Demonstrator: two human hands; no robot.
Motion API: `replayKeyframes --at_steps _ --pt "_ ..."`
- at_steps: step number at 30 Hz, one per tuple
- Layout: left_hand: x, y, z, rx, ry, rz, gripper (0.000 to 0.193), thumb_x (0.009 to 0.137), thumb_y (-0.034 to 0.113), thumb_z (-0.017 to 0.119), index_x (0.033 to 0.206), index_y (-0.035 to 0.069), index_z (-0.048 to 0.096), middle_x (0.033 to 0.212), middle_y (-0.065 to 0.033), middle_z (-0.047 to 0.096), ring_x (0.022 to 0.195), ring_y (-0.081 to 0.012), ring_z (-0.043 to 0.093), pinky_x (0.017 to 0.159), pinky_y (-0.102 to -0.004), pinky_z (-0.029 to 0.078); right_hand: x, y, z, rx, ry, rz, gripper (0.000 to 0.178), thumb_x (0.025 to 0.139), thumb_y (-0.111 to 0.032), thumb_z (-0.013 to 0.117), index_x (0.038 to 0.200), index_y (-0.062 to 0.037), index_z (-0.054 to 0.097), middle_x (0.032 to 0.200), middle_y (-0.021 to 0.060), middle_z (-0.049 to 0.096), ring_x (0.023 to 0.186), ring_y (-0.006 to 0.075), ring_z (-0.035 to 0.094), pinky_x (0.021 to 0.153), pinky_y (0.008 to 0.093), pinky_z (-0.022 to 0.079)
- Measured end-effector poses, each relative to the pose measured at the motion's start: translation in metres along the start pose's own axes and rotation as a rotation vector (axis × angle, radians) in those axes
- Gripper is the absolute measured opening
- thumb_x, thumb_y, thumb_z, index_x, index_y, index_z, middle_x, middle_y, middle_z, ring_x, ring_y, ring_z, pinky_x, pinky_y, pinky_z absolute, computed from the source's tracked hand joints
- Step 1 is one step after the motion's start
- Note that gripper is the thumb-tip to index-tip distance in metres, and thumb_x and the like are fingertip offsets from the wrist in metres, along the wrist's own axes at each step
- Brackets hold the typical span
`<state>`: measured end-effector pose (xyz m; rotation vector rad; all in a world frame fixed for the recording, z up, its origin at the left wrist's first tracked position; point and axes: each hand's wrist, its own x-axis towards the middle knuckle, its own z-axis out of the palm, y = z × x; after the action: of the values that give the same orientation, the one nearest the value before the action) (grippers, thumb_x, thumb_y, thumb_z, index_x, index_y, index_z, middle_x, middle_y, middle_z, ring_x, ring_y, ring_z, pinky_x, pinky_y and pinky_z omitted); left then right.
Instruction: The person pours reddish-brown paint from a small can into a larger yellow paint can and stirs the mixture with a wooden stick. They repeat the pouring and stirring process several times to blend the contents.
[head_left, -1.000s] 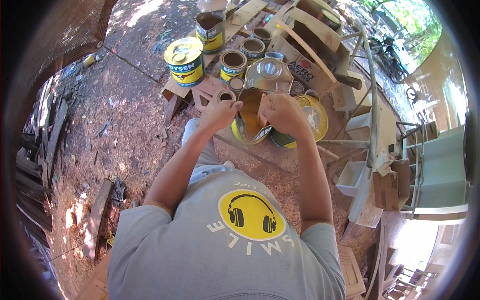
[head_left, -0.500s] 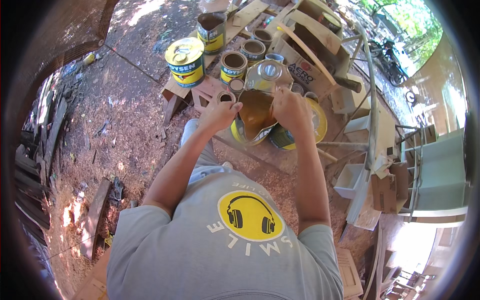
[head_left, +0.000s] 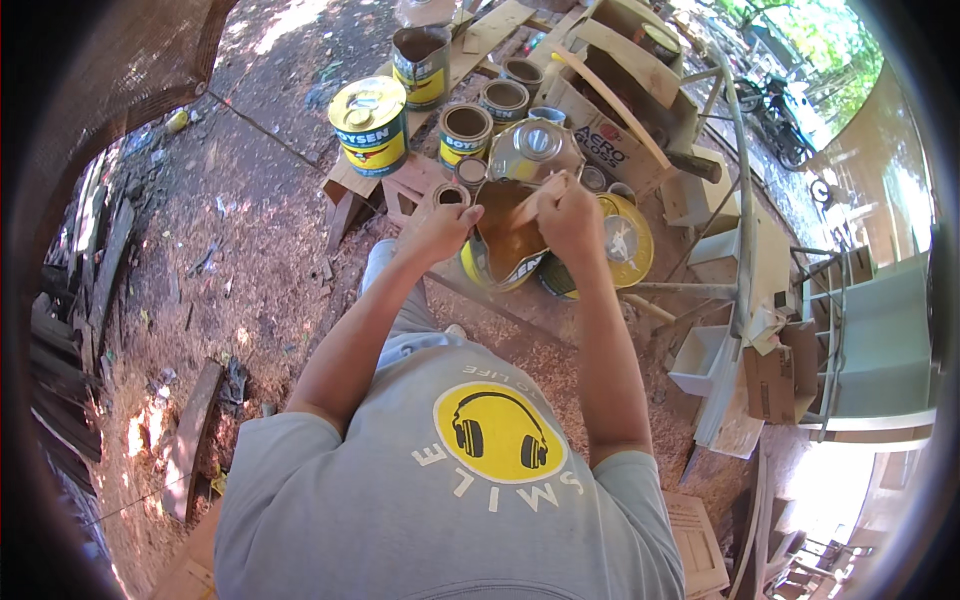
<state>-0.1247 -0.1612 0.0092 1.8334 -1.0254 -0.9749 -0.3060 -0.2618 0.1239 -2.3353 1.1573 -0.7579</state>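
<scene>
A large paint can (head_left: pixel 500 272) with brown paint inside stands in front of me. Its cut lid (head_left: pixel 538 145), with a round cap in it, is bent up at the far side. My left hand (head_left: pixel 436 232) is closed on the can's left rim, thumb toward the opening. Over the right side of the opening, my right hand (head_left: pixel 571 218) is closed around what looks like a flat, tan stick (head_left: pixel 523 208), which slants down toward the paint. Most of the stick is hidden by the hand and the can.
A lidded yellow-and-blue pail (head_left: pixel 368 125) stands at the far left on boards. Several opened cans, one a brown-filled can (head_left: pixel 466 125), cluster behind mine. A yellow-lidded can (head_left: pixel 626 240) sits to the right. Beyond are a cardboard box (head_left: pixel 607 140) and a metal frame (head_left: pixel 745 230).
My right hand has shifted slightly within the can's right side, and the tan stick shows more clearly over the paint. The left hand keeps its place on the rim.
</scene>
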Motion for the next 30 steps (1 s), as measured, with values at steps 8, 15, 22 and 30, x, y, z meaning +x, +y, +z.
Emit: replayKeyframes --at_steps 8,15,22,30 --pt "0.002 0.001 -0.001 -0.017 -0.015 -0.029 0.049 0.108 0.042 0.056 0.084 0.001 0.059 0.071 -0.0003 0.055 0.060 -0.0117 0.049 0.057 -0.0315 0.042 -0.003 -0.006 -0.009 -0.222 -0.074 -0.089 0.019 0.091 -0.014 0.057 0.100 -0.0003 0.066 0.081 0.0276 0.071 0.077 0.0450 0.071 0.072 0.0554 0.056" --pt "0.000 0.002 -0.003 0.064 -0.027 -0.056 0.055 0.108 0.048 0.050 0.101 -0.003 0.069 0.088 -0.0189 0.070 0.087 -0.0322 0.067 0.082 -0.0447 0.048 -0.005 -0.017 0.009 0.060 -0.055 -0.102 0.021 0.092 -0.019 0.059 0.098 0.0005 0.066 0.083 0.0271 0.071 0.079 0.0458 0.071 0.073 0.0557 0.055" --pt "-0.002 0.006 -0.005 0.070 -0.055 -0.062 0.058 0.107 0.051 0.050 0.100 -0.003 0.070 0.087 -0.0202 0.070 0.088 -0.0344 0.069 0.082 -0.0452 0.049 0.008 0.038 0.005 0.103 -0.029 0.066 0.028 0.094 -0.019 0.058 0.107 0.0037 0.068 0.084 0.0284 0.070 0.083 0.0469 0.070 0.074 0.0481 0.056" --pt "-0.004 0.009 -0.008 0.093 -0.057 -0.080 0.061 0.107 0.052 0.049 0.096 -0.004 0.069 0.087 -0.0199 0.070 0.088 -0.0342 0.069 0.083 -0.0452 0.048 0.000 -0.004 -0.012 -0.140 -0.046 -0.062 0.023 0.093 -0.018 0.057 0.095 0.0036 0.067 0.080 0.0289 0.069 0.079 0.0485 0.068 0.073 0.0567 0.053"
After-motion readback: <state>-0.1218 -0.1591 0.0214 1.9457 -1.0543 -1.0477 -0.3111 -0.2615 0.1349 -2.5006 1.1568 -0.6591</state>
